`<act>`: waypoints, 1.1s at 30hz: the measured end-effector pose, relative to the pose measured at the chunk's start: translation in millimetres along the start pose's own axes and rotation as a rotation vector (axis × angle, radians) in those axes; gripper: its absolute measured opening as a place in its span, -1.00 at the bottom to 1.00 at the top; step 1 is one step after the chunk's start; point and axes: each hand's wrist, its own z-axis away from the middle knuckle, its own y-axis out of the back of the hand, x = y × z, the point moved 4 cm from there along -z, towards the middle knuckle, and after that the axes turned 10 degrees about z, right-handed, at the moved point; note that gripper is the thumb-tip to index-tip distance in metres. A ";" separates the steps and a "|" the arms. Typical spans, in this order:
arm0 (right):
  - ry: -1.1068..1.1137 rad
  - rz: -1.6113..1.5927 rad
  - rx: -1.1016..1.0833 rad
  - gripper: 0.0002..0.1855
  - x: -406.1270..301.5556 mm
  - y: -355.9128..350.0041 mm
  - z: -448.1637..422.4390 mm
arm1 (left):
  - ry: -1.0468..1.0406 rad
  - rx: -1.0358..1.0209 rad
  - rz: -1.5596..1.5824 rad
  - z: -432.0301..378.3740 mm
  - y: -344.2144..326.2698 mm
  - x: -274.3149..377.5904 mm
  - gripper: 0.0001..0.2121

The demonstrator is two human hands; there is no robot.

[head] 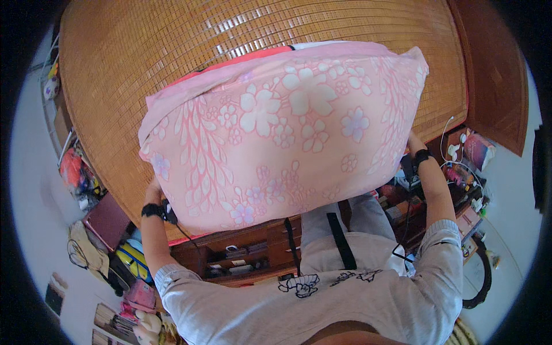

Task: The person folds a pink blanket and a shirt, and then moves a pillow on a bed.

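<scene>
A plump pillow in a pink floral pillowcase (276, 142) is held up before me. White and lilac blossoms are printed on the side towards me. My left hand (155, 188) grips its left side, and my right hand (415, 141) grips its right side. The fingers of both hands are mostly hidden behind the cloth. Along the far upper edge shows a strip of red fabric (254, 57) with black trim and some white; whether it belongs to the pillow or lies behind it, I cannot tell.
Beyond the pillow spreads a bamboo sleeping mat (142, 39) on a bed with a brown wooden board (496, 73) at the right. Cluttered wooden shelves (280, 239) stand below. A white cable (444, 138) hangs beside a bedside stand at right. Bags and a cap (88, 248) are at left.
</scene>
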 end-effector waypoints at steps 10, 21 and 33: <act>0.042 0.016 -0.005 -0.56 -13.9 0.6 27.8 | -0.031 0.199 -0.172 42.7 -31.8 -0.6 -0.62; 0.159 0.026 -0.084 -0.55 -16.4 2.1 59.2 | -0.063 0.321 -0.220 137.0 -39.9 -17.8 -0.72; 0.262 -0.114 -0.014 -0.54 88.0 84.6 132.7 | -0.248 0.376 -0.044 286.2 -130.5 24.7 -0.75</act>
